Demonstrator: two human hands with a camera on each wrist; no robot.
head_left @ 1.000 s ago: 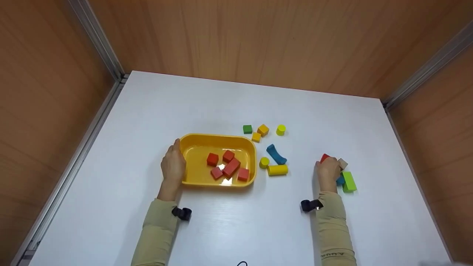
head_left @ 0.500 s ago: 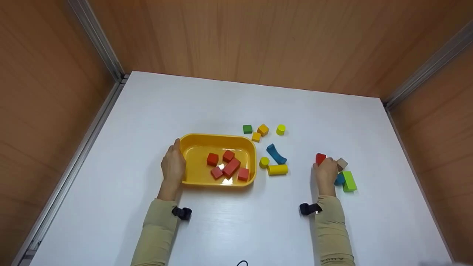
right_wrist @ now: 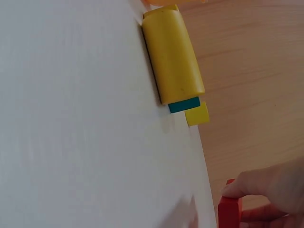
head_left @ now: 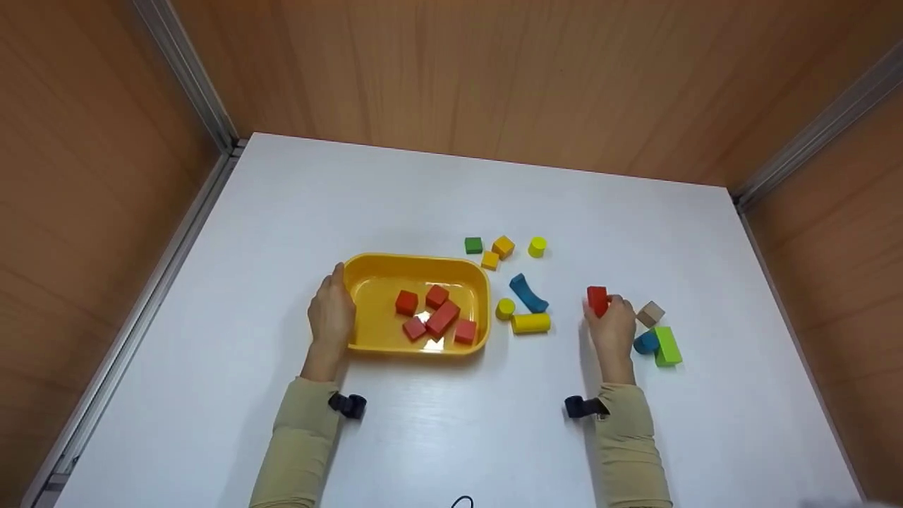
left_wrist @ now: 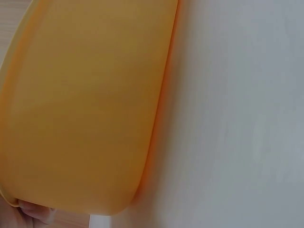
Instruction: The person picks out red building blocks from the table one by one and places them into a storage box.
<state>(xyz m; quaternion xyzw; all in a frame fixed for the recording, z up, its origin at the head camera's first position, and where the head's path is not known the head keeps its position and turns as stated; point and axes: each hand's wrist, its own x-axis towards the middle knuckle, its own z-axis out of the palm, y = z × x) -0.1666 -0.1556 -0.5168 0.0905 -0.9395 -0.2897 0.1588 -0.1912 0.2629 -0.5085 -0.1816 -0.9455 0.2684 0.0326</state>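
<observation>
My right hand [head_left: 614,326] pinches a red block [head_left: 597,300] between thumb and fingers. In the right wrist view, the thumb lies over the end of that red block [right_wrist: 229,211]. My left hand [head_left: 331,310] grips the left end of a yellow tray [head_left: 416,263], its fingers at the rim. In the left wrist view, the tray's outer wall [left_wrist: 90,104] fills much of the picture, with fingers [left_wrist: 35,211] showing by the rim. Inside the tray lie several red blocks [head_left: 442,319], one longer than the others.
Right of the tray are a blue curved block [head_left: 528,293], a yellow cylinder [head_left: 530,323] and a short yellow cylinder [head_left: 505,308]. Behind sit a green block [head_left: 473,245] and orange cubes [head_left: 503,246]. Beside my right hand are a plain wooden cube [head_left: 650,313], blue cylinder [head_left: 645,343] and light green block [head_left: 667,346].
My right hand has moved left with the red block, away from the wooden cube, blue cylinder and light green block, which now show more fully. The left hand and tray stay put.
</observation>
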